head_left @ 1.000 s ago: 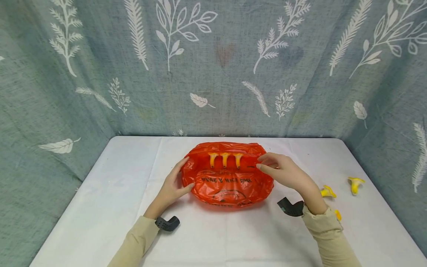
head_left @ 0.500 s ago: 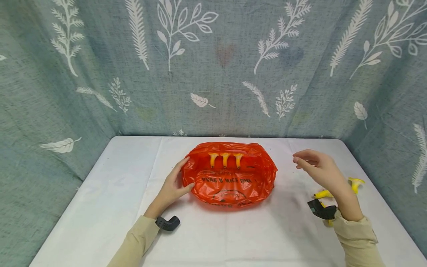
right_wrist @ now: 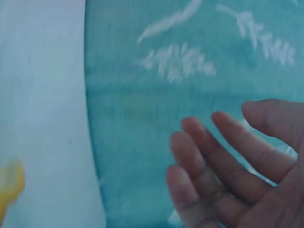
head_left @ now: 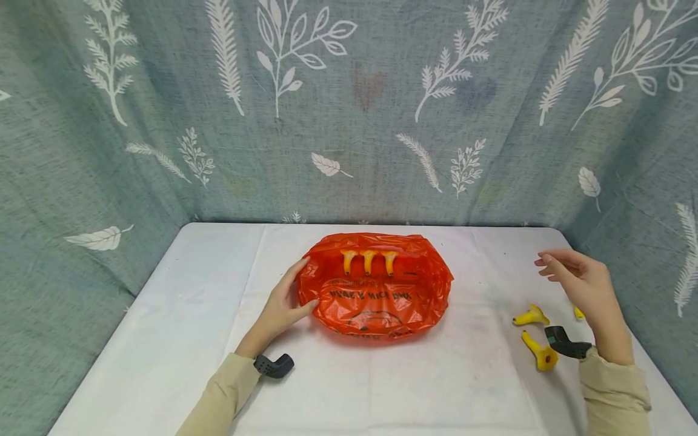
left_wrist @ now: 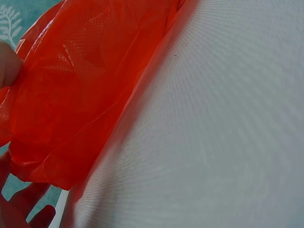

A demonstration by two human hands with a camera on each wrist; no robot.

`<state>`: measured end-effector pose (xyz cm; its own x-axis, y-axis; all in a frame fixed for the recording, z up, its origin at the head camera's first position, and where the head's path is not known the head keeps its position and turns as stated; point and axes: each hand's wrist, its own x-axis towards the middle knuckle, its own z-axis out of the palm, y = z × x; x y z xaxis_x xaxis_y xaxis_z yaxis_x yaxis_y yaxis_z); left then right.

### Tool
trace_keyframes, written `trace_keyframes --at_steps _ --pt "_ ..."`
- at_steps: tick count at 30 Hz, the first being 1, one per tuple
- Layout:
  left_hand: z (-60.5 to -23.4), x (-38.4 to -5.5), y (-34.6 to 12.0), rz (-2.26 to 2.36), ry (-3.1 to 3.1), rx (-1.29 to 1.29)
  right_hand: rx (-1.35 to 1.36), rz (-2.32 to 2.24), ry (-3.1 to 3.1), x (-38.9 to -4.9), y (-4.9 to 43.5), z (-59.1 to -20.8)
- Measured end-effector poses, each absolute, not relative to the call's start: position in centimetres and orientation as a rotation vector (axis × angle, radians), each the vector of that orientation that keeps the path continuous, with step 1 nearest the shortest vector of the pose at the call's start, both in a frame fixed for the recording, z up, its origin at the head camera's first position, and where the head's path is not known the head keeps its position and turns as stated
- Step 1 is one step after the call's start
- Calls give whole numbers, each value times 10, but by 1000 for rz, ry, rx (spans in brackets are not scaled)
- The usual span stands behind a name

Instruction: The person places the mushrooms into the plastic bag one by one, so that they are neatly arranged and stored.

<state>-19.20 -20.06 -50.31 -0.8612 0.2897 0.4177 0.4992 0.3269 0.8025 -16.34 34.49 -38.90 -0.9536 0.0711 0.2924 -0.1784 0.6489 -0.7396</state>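
A crumpled red plastic bag [head_left: 376,306] with dark print lies on the table, its mouth facing me. Three yellow chanterelle mushrooms [head_left: 368,262] are lined up inside it, stems down. My left hand [head_left: 280,303] holds the bag's left side between spread thumb and fingers; the left wrist view shows the bag [left_wrist: 80,85] up close. Over the table's right side hovers my right hand [head_left: 591,287], holding nothing, fingers loosely bent. Below and left of it lie two more chanterelles [head_left: 540,352], and a third chanterelle [head_left: 578,313] is mostly hidden behind the hand.
A white cloth covers the table [head_left: 376,387]. Grey-green curtains [head_left: 349,151] with white leaf prints enclose the back and both sides. Dark wrist cameras [head_left: 274,366] sit at both cuffs.
My right hand has left the bag's right edge with nothing in it and moved right, over the loose chanterelles. The left hand stays at the bag, and the chanterelles inside lie as before.
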Motion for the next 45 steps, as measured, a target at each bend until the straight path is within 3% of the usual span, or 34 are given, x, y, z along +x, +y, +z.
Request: trace_keyframes --at_steps 6,14,24,30,45 --pt "-502 -192 -199 -1575 -2377 -745 -112 1315 -2390 -162 375 -409" --pt "-502 -192 -199 -1567 -2406 -733 -605 1439 -2130 -161 406 -437" --pt "-486 -183 -193 -1568 -2393 -731 -806 1541 -2313 -158 425 -468" --pt "-467 -174 -189 -1577 -2417 -728 -773 1449 -2588 -161 432 -479" --pt "-466 -172 -190 -1587 -2421 -711 -701 1326 -2658 -165 438 -497"
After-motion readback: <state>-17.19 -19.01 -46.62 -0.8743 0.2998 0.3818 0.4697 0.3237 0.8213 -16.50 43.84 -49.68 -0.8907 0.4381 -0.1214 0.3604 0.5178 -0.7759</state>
